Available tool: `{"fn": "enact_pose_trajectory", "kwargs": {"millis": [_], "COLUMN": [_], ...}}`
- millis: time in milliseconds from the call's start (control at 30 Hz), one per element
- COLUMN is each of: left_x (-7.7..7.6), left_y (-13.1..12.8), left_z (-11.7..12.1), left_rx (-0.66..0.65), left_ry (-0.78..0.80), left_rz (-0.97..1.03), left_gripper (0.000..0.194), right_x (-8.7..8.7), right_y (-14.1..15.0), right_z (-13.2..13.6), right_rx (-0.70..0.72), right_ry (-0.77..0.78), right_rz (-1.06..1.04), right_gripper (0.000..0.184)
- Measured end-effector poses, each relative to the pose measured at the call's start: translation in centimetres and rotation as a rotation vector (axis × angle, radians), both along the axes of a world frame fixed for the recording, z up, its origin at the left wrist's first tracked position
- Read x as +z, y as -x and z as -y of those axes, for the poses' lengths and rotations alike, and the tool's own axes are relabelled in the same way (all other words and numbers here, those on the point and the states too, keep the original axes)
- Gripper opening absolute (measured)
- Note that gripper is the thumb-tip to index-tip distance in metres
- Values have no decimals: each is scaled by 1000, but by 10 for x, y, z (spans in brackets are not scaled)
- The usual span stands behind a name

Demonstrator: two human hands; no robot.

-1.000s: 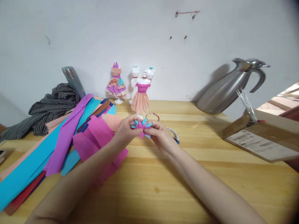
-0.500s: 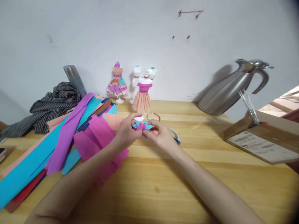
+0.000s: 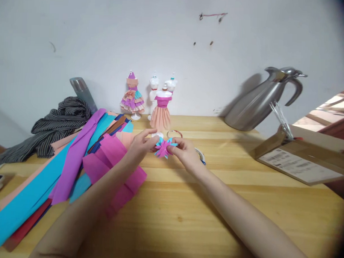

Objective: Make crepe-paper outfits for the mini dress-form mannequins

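Observation:
A small pink and blue paper flower (image 3: 162, 149) with pointed petals is held above the table, its face turned toward me. My right hand (image 3: 186, 154) pinches it, thumb on the pink front and fingers behind. On the other side, my left hand (image 3: 141, 145) has its thumb and fingertips closed at the flower's left edge. Just beyond stands a miniature dress form in a pink and peach dress (image 3: 162, 113); the flower and my left fingers partly cover its white base. A roll of tape (image 3: 174, 134) lies behind the flower.
Coloured crepe paper strips (image 3: 60, 174) and pink pieces (image 3: 117, 166) spread over the left side. More dress forms (image 3: 133, 97) stand by the wall. A striped cloth (image 3: 56, 125) and bottle (image 3: 83, 94) lie behind the paper. At right are a steel jug (image 3: 254, 103) and cardboard box (image 3: 300, 160).
The flower has tilted so its pink centre now faces me, where before it showed edge-on. My left fingers have moved slightly outward. The whole view has shifted a little.

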State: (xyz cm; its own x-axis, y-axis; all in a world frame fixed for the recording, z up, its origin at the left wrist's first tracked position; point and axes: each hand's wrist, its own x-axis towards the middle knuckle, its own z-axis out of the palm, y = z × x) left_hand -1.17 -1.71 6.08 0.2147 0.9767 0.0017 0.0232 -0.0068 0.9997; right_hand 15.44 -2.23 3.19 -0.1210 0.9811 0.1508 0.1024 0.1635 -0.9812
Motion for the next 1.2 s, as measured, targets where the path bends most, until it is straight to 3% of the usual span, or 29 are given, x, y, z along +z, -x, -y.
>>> {"fn": "enact_pose_trajectory", "kwargs": {"millis": [100, 267, 400, 600, 733, 833, 933, 1100, 1200], "left_x": [0, -18, -28, -24, -28, -33, -36, -49, -63], "left_y": [3, -1, -6, -5, -7, -9, -8, -5, -7], "left_z": [-4, -9, -8, -7, -9, -11, -14, -18, -17], "left_rx": [12, -205, -142, -120, -56, -36, -78, -163, -141], "left_ry": [16, 126, 231, 240, 119, 68, 116, 162, -11], "left_rz": [20, -1, 160, 250, 111, -1, 2, -192, -447], "left_gripper": [43, 34, 34, 25, 34, 16, 9, 23, 36], "right_x": [0, -5, -6, -6, -11, -14, -15, -2, 9], "right_y": [-1, -1, -1, 0, 1, 2, -1, -20, -35], "right_z": [-1, -5, -5, -6, -7, -7, -8, -14, -18], "right_rx": [-1, -24, 11, 14, -4, 37, 91, -23, -98], "right_ry": [46, 76, 84, 64, 50, 77, 101, 65, 1], "right_rz": [-74, -158, -143, -91, -33, -5, 40, 140, 191], "right_gripper": [14, 17, 19, 17, 16, 17, 22, 24, 20]}}
